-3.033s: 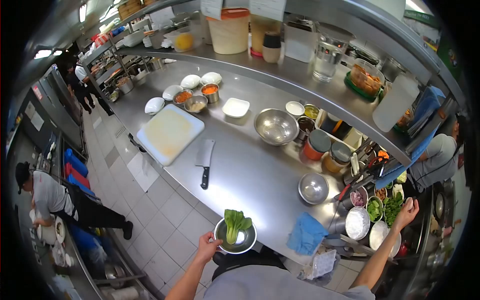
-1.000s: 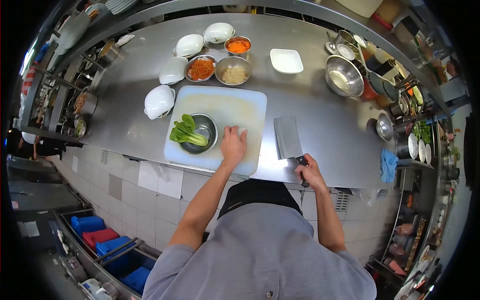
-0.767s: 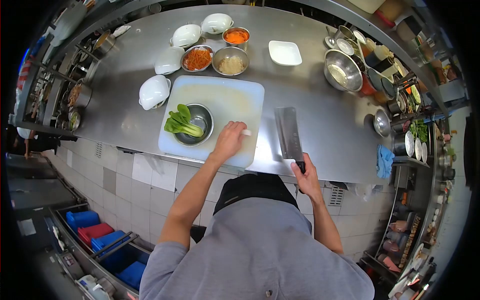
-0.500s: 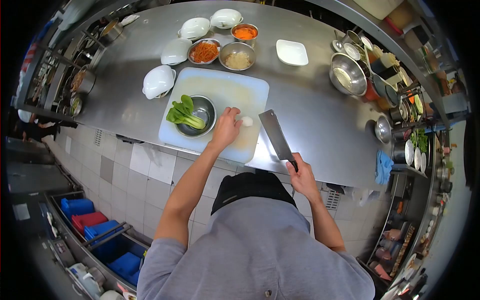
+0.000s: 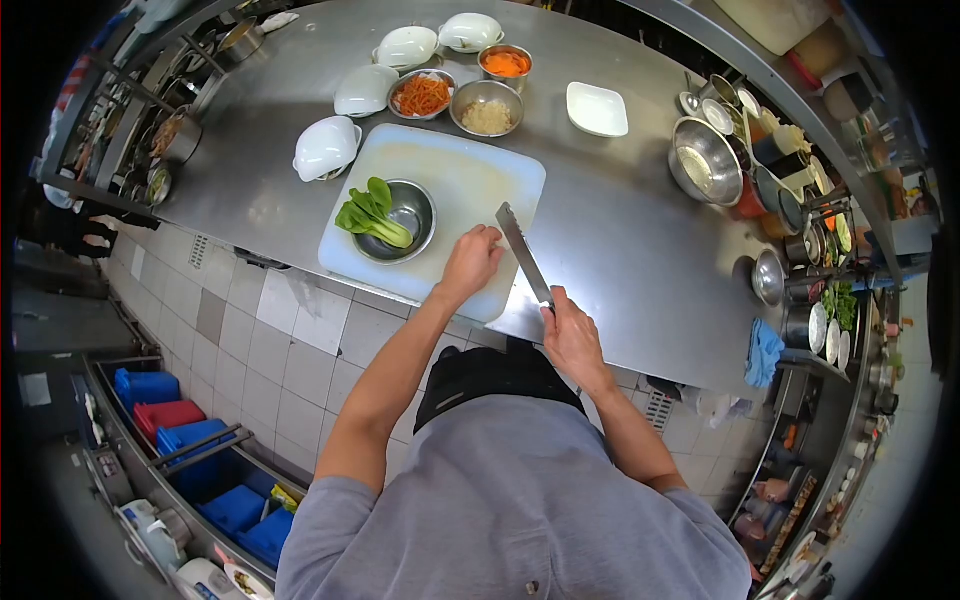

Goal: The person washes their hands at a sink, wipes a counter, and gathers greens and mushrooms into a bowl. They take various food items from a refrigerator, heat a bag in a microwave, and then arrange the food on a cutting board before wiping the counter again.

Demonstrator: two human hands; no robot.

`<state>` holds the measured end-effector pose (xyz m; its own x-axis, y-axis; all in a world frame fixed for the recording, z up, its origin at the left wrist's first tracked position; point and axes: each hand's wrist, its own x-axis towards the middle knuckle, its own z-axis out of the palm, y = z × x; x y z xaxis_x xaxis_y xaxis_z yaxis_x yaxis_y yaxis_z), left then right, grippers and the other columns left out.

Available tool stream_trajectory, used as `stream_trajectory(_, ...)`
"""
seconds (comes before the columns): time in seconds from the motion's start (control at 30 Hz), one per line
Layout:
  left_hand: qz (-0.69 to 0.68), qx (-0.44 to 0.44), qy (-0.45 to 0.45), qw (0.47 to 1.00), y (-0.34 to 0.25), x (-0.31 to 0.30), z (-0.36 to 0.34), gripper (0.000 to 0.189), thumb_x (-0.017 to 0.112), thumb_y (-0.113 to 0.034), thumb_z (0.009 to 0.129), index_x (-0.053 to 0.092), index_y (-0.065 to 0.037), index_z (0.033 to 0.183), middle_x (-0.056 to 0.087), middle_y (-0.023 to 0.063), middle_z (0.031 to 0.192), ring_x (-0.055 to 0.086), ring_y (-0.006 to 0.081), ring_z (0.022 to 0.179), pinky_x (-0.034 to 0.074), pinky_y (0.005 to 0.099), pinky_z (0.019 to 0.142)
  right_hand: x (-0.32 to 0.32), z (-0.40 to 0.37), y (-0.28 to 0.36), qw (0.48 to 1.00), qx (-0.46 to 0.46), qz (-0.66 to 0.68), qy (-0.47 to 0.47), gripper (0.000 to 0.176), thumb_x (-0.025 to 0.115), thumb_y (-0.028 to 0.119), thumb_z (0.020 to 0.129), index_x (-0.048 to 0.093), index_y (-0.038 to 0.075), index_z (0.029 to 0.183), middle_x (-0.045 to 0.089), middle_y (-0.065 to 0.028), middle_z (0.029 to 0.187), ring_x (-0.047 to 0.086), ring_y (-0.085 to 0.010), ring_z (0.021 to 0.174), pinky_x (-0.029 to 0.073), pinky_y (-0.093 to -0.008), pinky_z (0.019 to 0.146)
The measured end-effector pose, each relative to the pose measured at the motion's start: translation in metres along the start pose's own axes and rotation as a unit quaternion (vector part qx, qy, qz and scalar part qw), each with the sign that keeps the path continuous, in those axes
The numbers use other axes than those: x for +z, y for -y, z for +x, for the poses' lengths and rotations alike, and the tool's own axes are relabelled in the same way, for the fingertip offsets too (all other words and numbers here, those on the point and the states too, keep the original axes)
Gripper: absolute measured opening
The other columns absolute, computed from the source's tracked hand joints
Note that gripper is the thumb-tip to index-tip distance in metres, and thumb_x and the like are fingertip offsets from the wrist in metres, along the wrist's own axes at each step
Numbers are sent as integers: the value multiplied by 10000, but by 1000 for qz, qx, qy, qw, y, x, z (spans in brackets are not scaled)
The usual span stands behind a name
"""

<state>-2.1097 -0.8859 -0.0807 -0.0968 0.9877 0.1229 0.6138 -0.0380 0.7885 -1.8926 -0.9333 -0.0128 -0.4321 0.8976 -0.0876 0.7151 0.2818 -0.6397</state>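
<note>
Obs., head view.

Right hand (image 5: 572, 328): closed fully round the handle of a cleaver (image 5: 524, 254). Blade appears as a thin strip, so it is turned on edge, tip pointing toward the far edge of the surface (image 5: 620, 235). It stands over the right part of the white cutting board (image 5: 440, 165). Judgement: held this way so the edge, not the flat, faces the board. Wrist straight, forearm coming up from the near edge, elbow tucked by the body.

Left hand (image 5: 473, 260): palm down on the board, fingers curled under, knuckles just beside the blade. Curl probably keeps the fingertips back from the edge. Whether anything lies under the fingers: cannot tell, the hand covers that spot. Arm stretched long, crossing the near edge at a slant.

Board lies at the near edge of the surface, within reach of both arms. On its left half, a steel bowl (image 5: 405, 215) holding bok choy (image 5: 368, 216), leaves hanging over the left rim; parked apart from the blade.

Beyond the board: white lidded bowls (image 5: 326, 150), shredded carrot bowl (image 5: 422, 95), a pale minced ingredient bowl (image 5: 487, 116), square white dish (image 5: 597, 108).
</note>
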Motion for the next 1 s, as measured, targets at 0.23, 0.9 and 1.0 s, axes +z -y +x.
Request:
stream_trajectory(0.23,28,24,28,999,-3,0,8,187,584,19,763,640,28,942,611,213,898,603,416,836,489,475,768,8,2,9,1000,10,-18,12,163,471,100,939,402,18,1061,581,-265,816,591,-482,709,471,-567,625)
stream_trajectory(0.9,134,8,-42,990,-13,3,-3,555,766,-180,720,494,-89,1195,484,151,1135,565,344,999,495,436,835,-19,14,-33,984,51,158,-67,168,537,153,957,490,48,1079,479,-86,626,514,-187,554,420,-364,520)
stream_trajectory(1.0,225,54,-41,972,-21,12,9,498,725,-204,770,510,-98,1207,488,158,1130,567,348,1001,515,441,822,-19,20,-77,921,152,360,5,124,510,165,976,514,67,1052,500,-41,605,488,-147,501,397,-296,471)
